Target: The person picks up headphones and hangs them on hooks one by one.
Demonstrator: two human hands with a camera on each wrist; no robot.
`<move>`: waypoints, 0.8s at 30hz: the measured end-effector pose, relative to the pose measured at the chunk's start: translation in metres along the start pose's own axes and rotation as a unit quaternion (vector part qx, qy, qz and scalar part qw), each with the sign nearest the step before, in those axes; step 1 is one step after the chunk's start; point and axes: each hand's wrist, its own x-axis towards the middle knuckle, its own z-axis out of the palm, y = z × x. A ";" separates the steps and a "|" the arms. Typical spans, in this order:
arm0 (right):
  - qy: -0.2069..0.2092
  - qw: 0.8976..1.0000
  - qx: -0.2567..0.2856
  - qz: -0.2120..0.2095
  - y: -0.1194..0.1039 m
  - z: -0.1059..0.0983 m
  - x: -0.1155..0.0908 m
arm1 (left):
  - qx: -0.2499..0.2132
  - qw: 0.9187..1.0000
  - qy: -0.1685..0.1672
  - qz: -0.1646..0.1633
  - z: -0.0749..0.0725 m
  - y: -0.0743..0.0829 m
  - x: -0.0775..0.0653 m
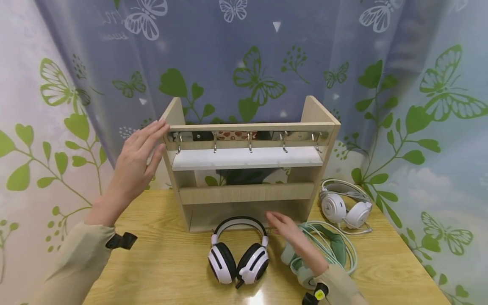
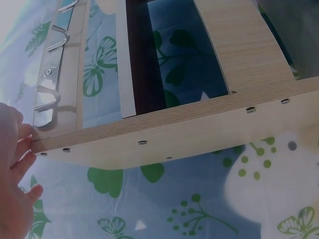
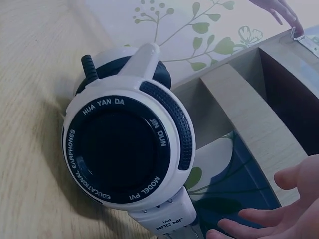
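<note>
A light wooden shelf rack (image 1: 247, 193) stands upright on the table, with a row of metal hooks (image 1: 250, 142) along its top front. My left hand (image 1: 139, 159) rests its straight fingertips on the rack's upper left corner, and in the left wrist view the hand (image 2: 15, 169) lies beside the end of the hook rail (image 2: 46, 117). In front of the rack sits a white and black headset (image 1: 253, 266), its band toward the rack and its microphone toward me. My right hand (image 1: 289, 232) hovers right of that headset's band, fingers loosely extended and holding nothing.
Under my right forearm lies a green headset (image 1: 337, 245) with a coiled cable. A white headset (image 1: 334, 207) with its cable rests farther back, right of the rack. Behind the wooden table (image 1: 152, 258) hangs a butterfly-print curtain (image 1: 213, 55).
</note>
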 end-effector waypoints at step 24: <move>-0.064 0.989 -0.132 0.025 -0.009 0.006 0.040 | -0.001 1.000 0.000 -0.018 0.001 0.001 0.002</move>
